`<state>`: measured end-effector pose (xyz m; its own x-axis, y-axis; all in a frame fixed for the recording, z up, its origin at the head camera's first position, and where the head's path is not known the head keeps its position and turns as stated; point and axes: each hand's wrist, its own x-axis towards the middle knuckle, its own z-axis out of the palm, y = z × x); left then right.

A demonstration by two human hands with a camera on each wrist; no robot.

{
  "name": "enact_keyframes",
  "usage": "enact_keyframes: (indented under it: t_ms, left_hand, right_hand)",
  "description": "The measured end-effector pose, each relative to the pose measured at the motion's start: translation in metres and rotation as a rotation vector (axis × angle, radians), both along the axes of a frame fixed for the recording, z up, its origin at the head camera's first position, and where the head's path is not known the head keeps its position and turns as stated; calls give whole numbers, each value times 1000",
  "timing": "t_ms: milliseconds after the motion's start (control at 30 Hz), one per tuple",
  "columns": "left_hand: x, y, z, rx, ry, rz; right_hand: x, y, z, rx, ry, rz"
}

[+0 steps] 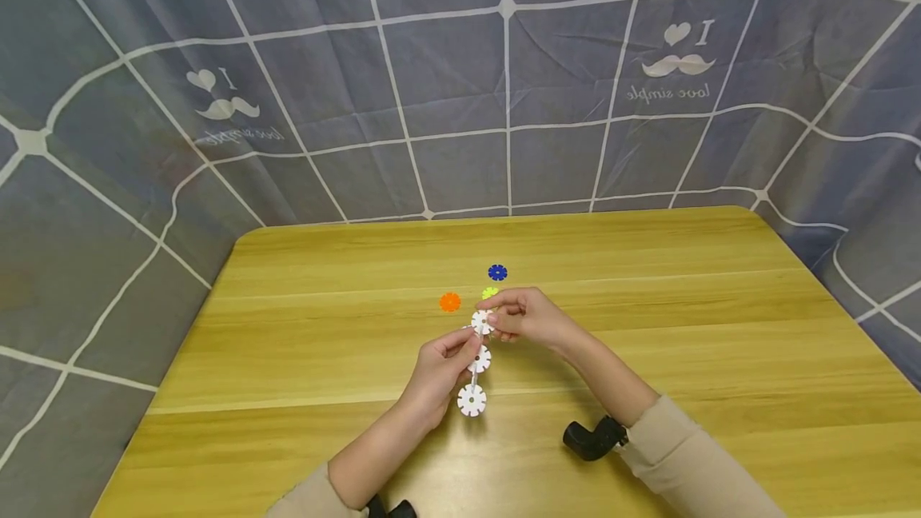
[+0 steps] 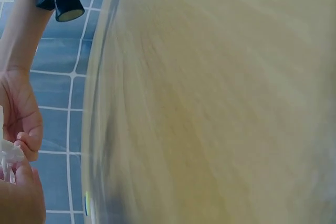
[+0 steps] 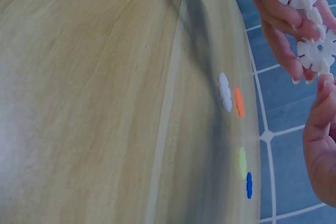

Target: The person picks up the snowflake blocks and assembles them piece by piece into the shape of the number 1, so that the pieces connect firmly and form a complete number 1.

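A chain of white notched plastic discs (image 1: 472, 400), some face-on and some edge-on, hangs between the two hands above the table. My left hand (image 1: 440, 370) grips it near the middle, thumb across the front. At the upper end, my right hand (image 1: 531, 318) pinches the top white disc (image 1: 483, 321) between thumb and fingers. In the right wrist view two linked discs (image 3: 316, 51) show clearly by the fingers of my left hand (image 3: 281, 30), with the right hand (image 3: 321, 140) below them. The left wrist view catches only part of the white pieces (image 2: 9, 153).
Beyond the hands, an orange disc (image 1: 449, 302), a yellow-green disc (image 1: 490, 292) and a blue disc (image 1: 497, 272) lie on the wooden table (image 1: 288, 326). Another white disc (image 3: 224, 92) lies near the orange one. A grey checked curtain (image 1: 460, 86) surrounds the table.
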<state>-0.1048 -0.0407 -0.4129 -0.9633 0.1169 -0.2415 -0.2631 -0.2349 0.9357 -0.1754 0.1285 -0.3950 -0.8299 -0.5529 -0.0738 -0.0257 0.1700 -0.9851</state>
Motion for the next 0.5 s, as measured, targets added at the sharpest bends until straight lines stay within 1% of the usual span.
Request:
enact_keyframes:
  t_ms: [133,267,367,500]
  left_hand:
    - [-2,-1,0,48,-18,-10]
    - [-2,-1,0,89,-25,-14]
    - [-3,0,0,107,-18,-11]
    - [-4,0,0,103,-12,-3]
  right_hand:
    - [0,3,-3,-13,-2,24]
    - [2,3,-4,-25,-27,33]
    - [4,3,-3,-39,-46,39]
    - [4,3,-3,-50,-60,46]
